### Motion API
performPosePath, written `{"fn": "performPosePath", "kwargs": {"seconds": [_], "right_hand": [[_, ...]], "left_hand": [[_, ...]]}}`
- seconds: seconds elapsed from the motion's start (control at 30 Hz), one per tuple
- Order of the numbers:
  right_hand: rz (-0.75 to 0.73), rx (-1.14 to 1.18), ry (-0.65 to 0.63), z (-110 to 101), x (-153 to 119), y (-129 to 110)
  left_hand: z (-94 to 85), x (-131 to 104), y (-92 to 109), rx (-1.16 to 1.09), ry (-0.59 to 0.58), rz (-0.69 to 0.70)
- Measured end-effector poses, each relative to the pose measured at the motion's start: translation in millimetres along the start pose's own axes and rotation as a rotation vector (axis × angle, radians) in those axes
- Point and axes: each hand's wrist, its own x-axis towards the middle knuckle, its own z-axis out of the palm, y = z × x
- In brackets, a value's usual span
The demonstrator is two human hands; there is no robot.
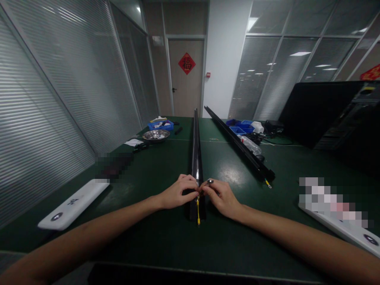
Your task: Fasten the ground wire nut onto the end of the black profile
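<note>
A long black channel-shaped rail (196,146) lies lengthwise on the green table, its near end between my forearms. Over that end, my left hand (181,192) is closed, thumb and fingers pinched together. My right hand (222,198) meets it from the right, also in a pinch. Whatever sits between the fingertips is too small and covered to make out. Just below them, a short yellow wire (198,211) hangs over the rail's near end. A shiny round piece (210,181) shows at my right fingers; I cannot tell whether it is a ring or a part.
To the right lies a second black rail (237,144), slanted, with a yellow ring-terminal wire (268,183) at its end. Blue bins (237,130) and a clear plastic bottle (249,145) are beside it. At left are a metal bowl (156,135) and a white panel (74,204).
</note>
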Motion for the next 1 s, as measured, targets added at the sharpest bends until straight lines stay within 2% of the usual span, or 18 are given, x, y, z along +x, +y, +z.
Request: {"fn": "performPosePath", "kwargs": {"seconds": [0.67,1.0], "right_hand": [[0.000,0.014,-0.042,-0.9,-1.9,4.1],[0.002,0.000,0.001,-1.3,-1.0,-2.2]], "left_hand": [[-2.0,1.3,5.7,0.002,0.001,-0.007],[-2.2,0.8,4.6,0.002,-0.008,0.001]]}}
